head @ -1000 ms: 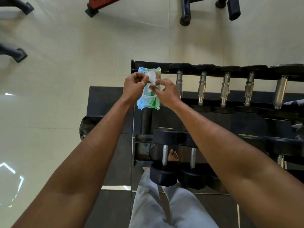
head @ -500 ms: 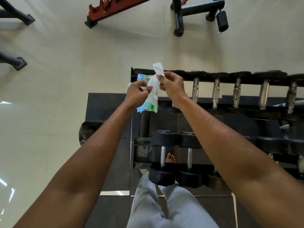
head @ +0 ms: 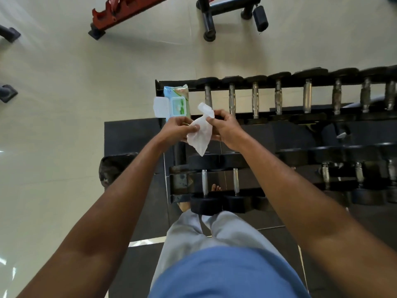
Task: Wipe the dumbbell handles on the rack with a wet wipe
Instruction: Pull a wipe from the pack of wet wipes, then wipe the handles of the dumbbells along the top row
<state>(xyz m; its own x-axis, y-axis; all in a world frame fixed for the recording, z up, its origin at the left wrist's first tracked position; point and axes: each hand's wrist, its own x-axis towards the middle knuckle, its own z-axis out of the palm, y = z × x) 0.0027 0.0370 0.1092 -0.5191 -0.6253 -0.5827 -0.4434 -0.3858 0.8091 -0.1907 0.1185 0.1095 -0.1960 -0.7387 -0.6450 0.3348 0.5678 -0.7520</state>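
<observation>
A white wet wipe [head: 200, 134] hangs between my two hands above the left end of the black dumbbell rack [head: 257, 145]. My left hand [head: 176, 129] pinches its left edge and my right hand [head: 225, 127] pinches its upper right corner. The blue-green wipes packet [head: 177, 102] lies on the rack's top left corner with its white lid flipped open to the left. Several dumbbells with metal handles [head: 255, 100] sit in a row along the top tier. Two more dumbbells [head: 204, 181] rest on the lower tier below my hands.
A red bench frame [head: 120, 16] and a black machine base [head: 225, 11] stand on the pale tiled floor beyond the rack. A dark rubber mat [head: 133, 138] lies under the rack. My legs and a bare foot [head: 214, 188] are close against the lower tier.
The wipe has come fully out of the packet. The packet left my left hand and now lies on the rack's corner, lid open. Both hands now hold the wipe lower down.
</observation>
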